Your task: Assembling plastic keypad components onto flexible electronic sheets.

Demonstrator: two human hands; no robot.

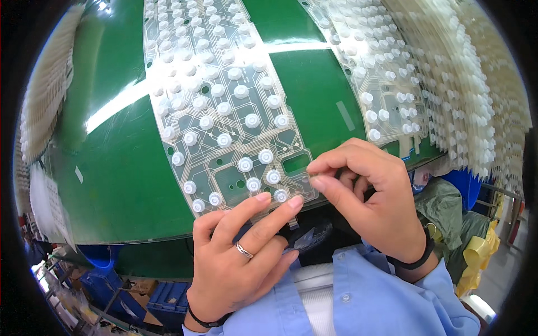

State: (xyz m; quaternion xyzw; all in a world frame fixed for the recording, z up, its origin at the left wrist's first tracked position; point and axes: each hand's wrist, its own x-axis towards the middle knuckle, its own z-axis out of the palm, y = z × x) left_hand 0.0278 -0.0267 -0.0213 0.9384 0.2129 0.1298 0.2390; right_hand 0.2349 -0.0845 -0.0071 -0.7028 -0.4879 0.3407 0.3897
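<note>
Membrane sheet (pixel 224 112) lies flat on the green table (pixel 112 168) in front of you, its near edge at the table's front rim. Most of it is already studded with white rubber domes (pixel 245 164), row after row up to the far end. A few spots near the front right corner look bare, so I'd judge the sheet nearly filled, with only that corner left.

Your left hand (pixel 241 263) rests open on the near edge, index and middle fingertips pressing the sheet down just beside a dome; it grips nothing. Your right hand (pixel 370 196) is pinched, thumb against forefinger, right at that corner. Whether a dome sits in the pinch I cannot tell; it is too small to see.

To the right, more dome-covered sheets (pixel 426 84) are fanned in an overlapping stack. One of them lies just beside yours.
</note>
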